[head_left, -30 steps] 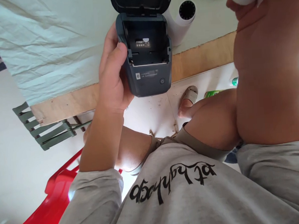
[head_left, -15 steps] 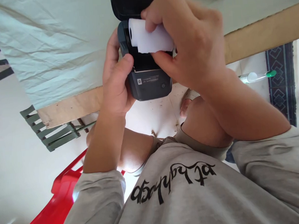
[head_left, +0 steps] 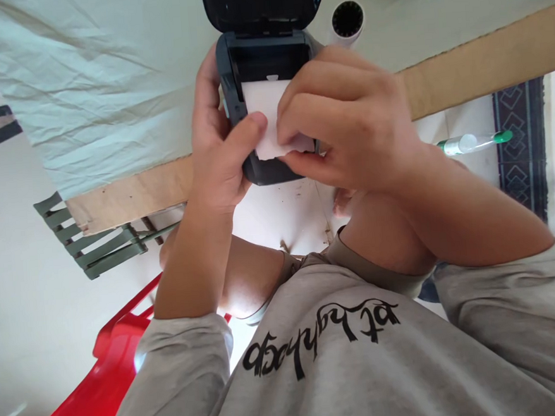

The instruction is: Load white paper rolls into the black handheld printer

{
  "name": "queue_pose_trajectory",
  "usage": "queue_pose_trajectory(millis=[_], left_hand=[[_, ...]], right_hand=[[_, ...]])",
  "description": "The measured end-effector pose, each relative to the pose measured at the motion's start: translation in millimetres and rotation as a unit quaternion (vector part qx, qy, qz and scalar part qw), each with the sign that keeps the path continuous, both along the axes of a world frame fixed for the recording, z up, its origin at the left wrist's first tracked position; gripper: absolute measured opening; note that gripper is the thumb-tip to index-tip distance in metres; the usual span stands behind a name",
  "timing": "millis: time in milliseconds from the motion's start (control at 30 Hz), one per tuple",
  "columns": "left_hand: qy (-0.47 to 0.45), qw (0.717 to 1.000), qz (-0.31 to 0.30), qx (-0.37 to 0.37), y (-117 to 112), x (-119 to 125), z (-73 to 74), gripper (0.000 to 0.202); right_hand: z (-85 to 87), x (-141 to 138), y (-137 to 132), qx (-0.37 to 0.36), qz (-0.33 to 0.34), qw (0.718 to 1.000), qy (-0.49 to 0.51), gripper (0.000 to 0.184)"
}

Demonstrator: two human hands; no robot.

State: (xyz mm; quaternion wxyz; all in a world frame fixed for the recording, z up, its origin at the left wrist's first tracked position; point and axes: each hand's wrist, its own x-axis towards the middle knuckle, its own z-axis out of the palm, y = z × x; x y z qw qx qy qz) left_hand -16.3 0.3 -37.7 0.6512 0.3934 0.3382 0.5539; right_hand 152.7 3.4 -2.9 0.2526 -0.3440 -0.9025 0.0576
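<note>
A small dark receipt printer (head_left: 275,173) is in my left hand (head_left: 222,139), its fingers wrapped round the side. The printer's black lid (head_left: 263,6) stands open at the far end. White paper (head_left: 266,120) from the roll lies over the compartment and onto the near edge of the printer. My left thumb presses on the paper's left part. With bent fingers my right hand (head_left: 347,117) pinches the paper near its right, lower edge. How much of the roll sits down in the compartment is hidden beneath the paper and fingers.
Behind the hands is a cloth-covered table (head_left: 121,86) with a bare wooden edge (head_left: 476,58). A white cylinder with a dark ridged top (head_left: 347,22) stands beyond my right hand. A red plastic chair (head_left: 104,378), a green slatted stool (head_left: 99,239) and a green-capped bottle (head_left: 472,142) are lower down.
The paper has come nearer to me and now covers the printer's front part. My right hand has moved down with it. My left thumb has shifted onto the paper.
</note>
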Motion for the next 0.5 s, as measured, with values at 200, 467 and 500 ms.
queue_pose_trajectory(millis=[200, 467, 500], left_hand=[[0.038, 0.997, -0.036, 0.053, 2, -6, -3.8, 0.063], [0.041, 0.999, -0.005, -0.012, -7, -3, 5.7, 0.065], [0.036, 0.999, -0.002, -0.017, -6, -2, 5.3, 0.067]], right_hand=[[2.0, 6, 6, -0.013, -0.023, 0.999, 0.048, 0.02], [8.1, 5, 5, -0.11, -0.031, 0.993, 0.004, 0.022], [9.2, 7, 6, -0.091, -0.032, 0.995, 0.026, 0.022]])
